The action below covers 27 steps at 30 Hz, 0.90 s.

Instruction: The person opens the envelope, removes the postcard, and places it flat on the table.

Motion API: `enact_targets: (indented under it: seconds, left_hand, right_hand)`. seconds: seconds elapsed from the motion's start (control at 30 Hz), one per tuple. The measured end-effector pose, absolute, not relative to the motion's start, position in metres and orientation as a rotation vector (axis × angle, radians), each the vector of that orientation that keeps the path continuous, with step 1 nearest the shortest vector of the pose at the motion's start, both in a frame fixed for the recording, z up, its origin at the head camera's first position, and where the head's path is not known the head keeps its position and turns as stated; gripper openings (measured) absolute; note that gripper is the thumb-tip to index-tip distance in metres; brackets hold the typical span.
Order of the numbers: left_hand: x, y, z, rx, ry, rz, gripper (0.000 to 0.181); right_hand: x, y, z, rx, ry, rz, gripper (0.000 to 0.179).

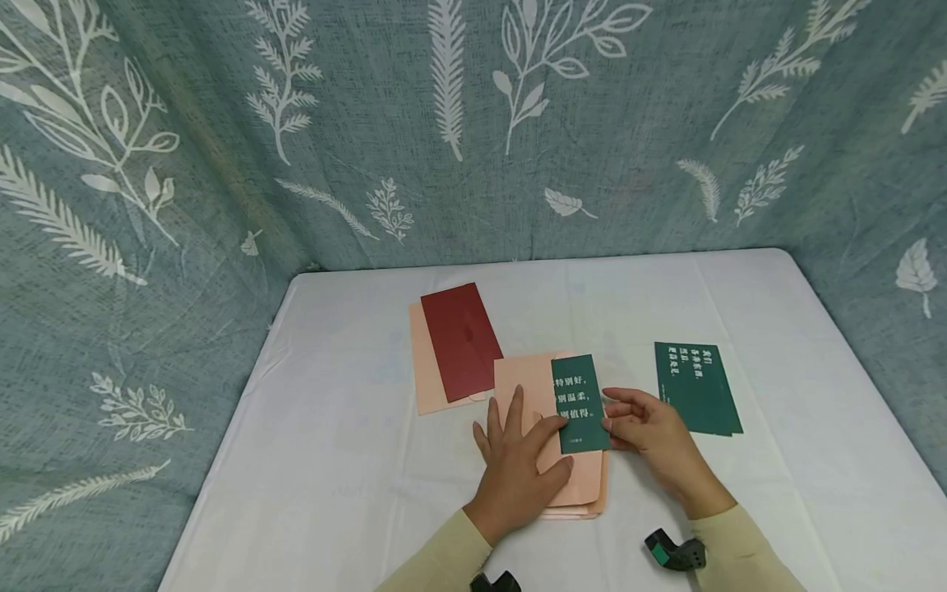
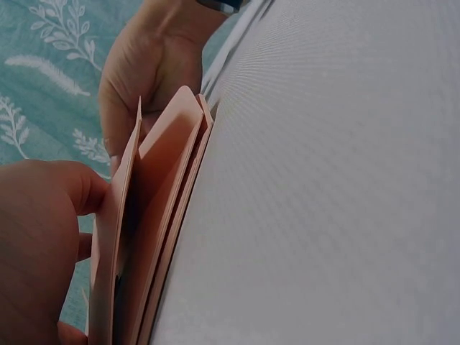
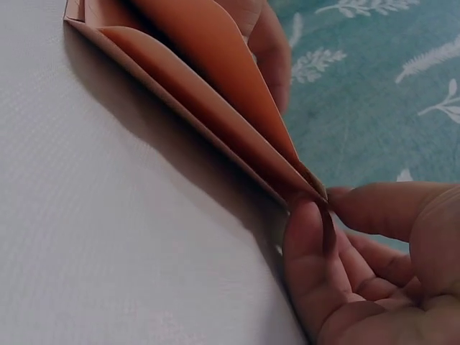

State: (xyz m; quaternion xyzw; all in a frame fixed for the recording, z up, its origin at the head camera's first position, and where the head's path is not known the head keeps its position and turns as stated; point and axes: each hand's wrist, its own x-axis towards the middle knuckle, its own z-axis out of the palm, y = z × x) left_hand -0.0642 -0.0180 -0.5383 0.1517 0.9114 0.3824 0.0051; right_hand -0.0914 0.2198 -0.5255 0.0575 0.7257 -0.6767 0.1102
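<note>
A green card [image 1: 584, 386] with white lettering lies at the right side of a pale pink envelope [image 1: 527, 372], its left part covered by the envelope's upper layer. My left hand [image 1: 510, 477] rests on that envelope with fingers spread, the index fingertip overlapping the card. Pinched in my right hand [image 1: 658, 440] is the card's right edge, between thumb and fingers. More pink envelopes [image 1: 604, 485] are stacked beneath. In the left wrist view the top envelope [image 2: 108, 237] stands raised from those below. The right wrist view has my right fingers [image 3: 305, 237] at the envelope's corner.
Several green cards [image 1: 699, 395] lie overlapping on the right of the white table [image 1: 325, 460]. Behind the stack, a dark red envelope [image 1: 460, 341] lies over a pink one [image 1: 427, 362]. A leaf-patterned teal curtain [image 1: 629, 181] surrounds the table's back and sides.
</note>
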Motion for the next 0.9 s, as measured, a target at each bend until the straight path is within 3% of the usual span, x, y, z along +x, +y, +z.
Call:
enact_targets:
  seconds: [0.3, 0.63, 0.9]
  left_hand:
    - [-0.0643, -0.0179, -0.538, 0.474, 2.85, 1.194, 0.044]
    - [-0.0649, -0.0176, -0.5367, 0.475, 2.85, 1.181, 0.044]
    - [-0.0659, -0.0175, -0.5386, 0.483, 2.856, 1.192, 0.043]
  right_hand:
    - [-0.0913, 0.2192, -0.5266, 0.139, 2.162, -1.963, 0.048]
    - [-0.0907, 0.2134, -0.5259, 0.13, 2.201, -1.939, 0.059]
    - [-0.0897, 0.2136, -0.5272, 0.114, 2.272, -1.877, 0.052]
